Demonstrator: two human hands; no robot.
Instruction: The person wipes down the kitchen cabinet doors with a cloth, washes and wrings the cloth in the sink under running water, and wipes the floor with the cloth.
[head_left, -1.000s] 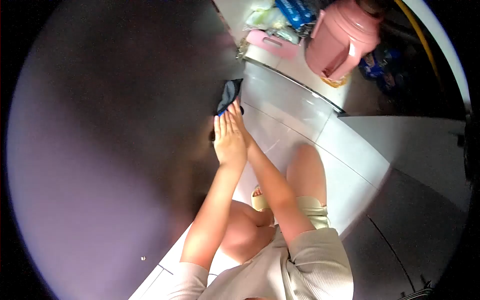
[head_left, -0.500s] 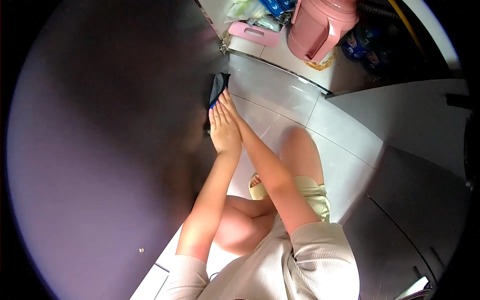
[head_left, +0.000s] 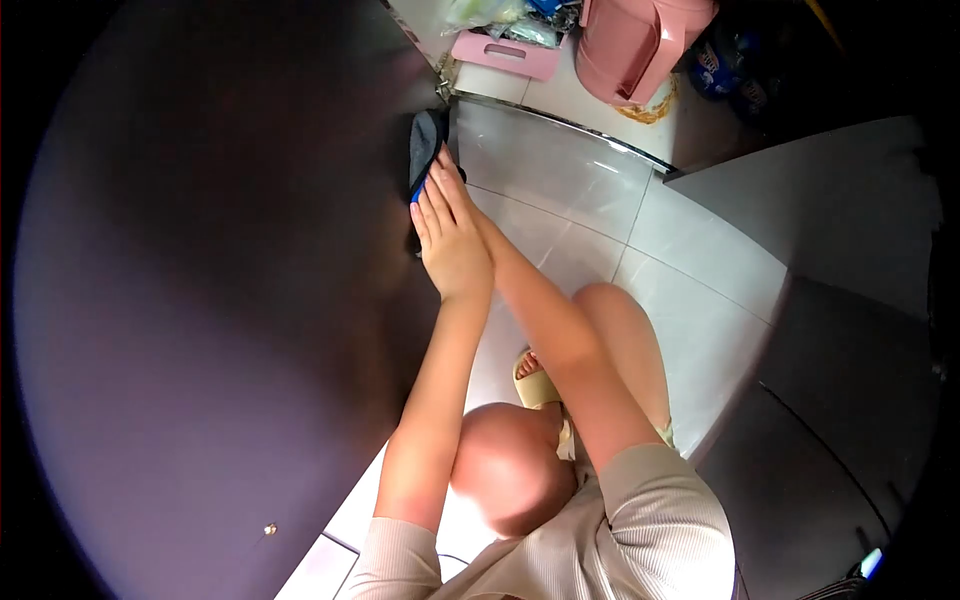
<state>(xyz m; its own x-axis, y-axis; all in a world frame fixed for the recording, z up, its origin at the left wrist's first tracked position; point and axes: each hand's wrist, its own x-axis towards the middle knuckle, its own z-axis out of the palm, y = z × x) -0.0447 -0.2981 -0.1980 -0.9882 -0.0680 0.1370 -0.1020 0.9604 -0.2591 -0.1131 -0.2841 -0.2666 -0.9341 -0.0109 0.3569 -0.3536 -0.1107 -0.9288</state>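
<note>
Hands [head_left: 455,255] together at grey cloth [head_left: 424,142]; left flat, right's grip unclear. Pink jug [head_left: 620,55] — contents hidden — near shelf [head_left: 550,99] front edge.

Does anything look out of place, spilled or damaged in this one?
One small oddity: a pale speck on the dark panel, at the picture's lower left, where the surface around it looks plain; too small to identify. Otherwise nothing stands out: no spill or damage shows around the left hand and the nearby grey, black-edged cloth.
</note>
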